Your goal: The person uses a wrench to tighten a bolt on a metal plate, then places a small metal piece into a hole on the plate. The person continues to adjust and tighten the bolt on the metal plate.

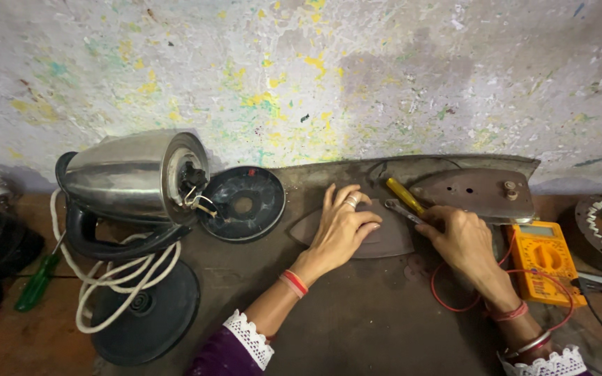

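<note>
Head view: yellow-handled pliers angled up-left, right hand.

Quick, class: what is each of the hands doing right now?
Left hand: open, fingers spread flat on the dark iron soleplate.
Right hand: closed around a yellow-handled screwdriver.

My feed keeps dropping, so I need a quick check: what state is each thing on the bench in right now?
Steel electric kettle: on its side, base cover off, wires exposed.
Round black base cover: detached, beside the kettle.
Dark flat iron soleplate: lying flat, pressed by left hand.
Yellow-handled pliers: gripped in right hand, tip at the soleplate.
Orange multimeter: lying face up, red lead attached.
Green-handled screwdriver: lying unused.
</note>
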